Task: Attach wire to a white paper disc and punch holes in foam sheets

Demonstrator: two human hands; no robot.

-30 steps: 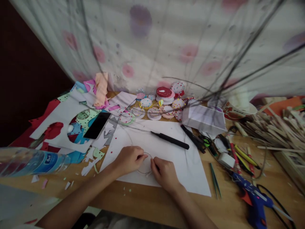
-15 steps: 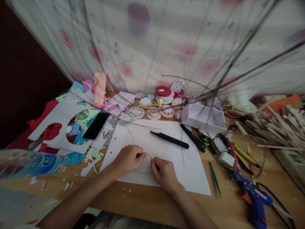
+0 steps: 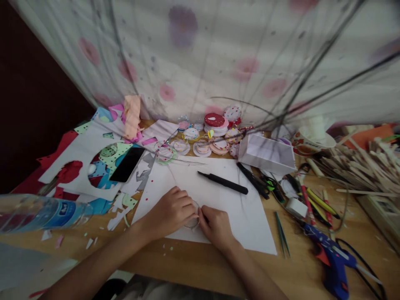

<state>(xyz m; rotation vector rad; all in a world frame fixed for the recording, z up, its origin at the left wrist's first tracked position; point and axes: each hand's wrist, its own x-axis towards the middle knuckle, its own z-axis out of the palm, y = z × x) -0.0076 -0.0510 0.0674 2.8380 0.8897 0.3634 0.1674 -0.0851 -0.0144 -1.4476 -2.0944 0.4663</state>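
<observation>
My left hand (image 3: pixel 171 211) and my right hand (image 3: pixel 216 227) meet over a white sheet of paper (image 3: pixel 250 221) on the wooden table (image 3: pixel 193 266). Between them lies a small thin wire ring (image 3: pixel 193 221), partly covered by the left fingers. Both hands are closed in a pinch on the ring, left on its left side, right on its right side. A black pen-like tool (image 3: pixel 223 183) lies on the sheet just beyond the hands.
A phone (image 3: pixel 127 163) rests on coloured paper scraps at the left. Several round decorated discs (image 3: pixel 203 135) and a white box (image 3: pixel 267 154) stand at the back. A blue glue gun (image 3: pixel 333 260), pens, tweezers (image 3: pixel 282 235), sticks (image 3: pixel 359 166) at right. A water bottle (image 3: pixel 40 212) lies at left.
My left hand has slid right over the ring, hiding more of it. The right hand has stayed where it was.
</observation>
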